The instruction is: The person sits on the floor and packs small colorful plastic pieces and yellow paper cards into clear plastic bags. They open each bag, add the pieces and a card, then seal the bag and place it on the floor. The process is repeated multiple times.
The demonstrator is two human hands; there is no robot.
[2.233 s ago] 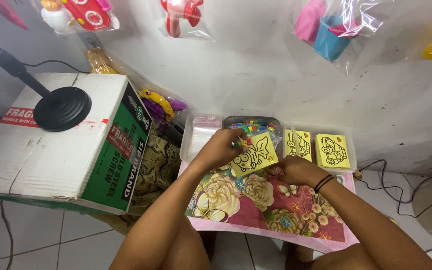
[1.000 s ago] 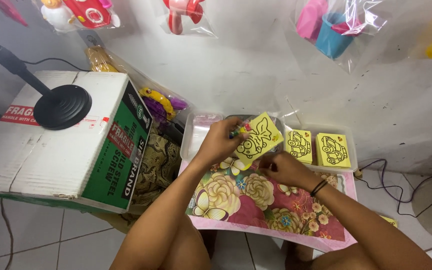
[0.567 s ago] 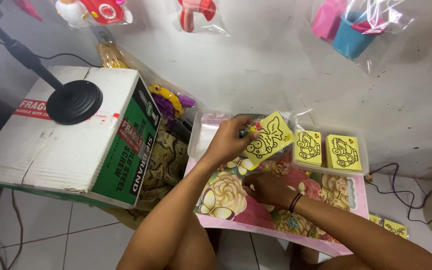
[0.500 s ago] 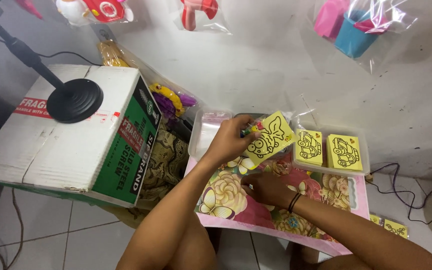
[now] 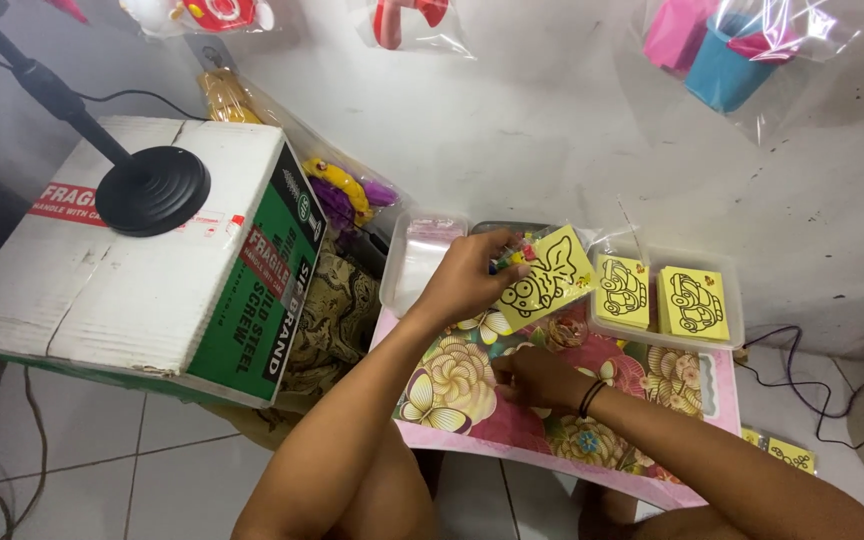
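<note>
My left hand (image 5: 464, 285) gripped one yellow picture card (image 5: 544, 280) lifted above the floral counter (image 5: 452, 385), my right hand (image 5: 537, 377) rested there, seemingly empty, while two card stacks (image 5: 660, 297) waited in their tray.

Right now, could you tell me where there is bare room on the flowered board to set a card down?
The flowered board is bare at its left end, between the left hand and the right hand, and at its right end below the clear tray. The back edge is crowded with trays and the held yellow card.
</note>
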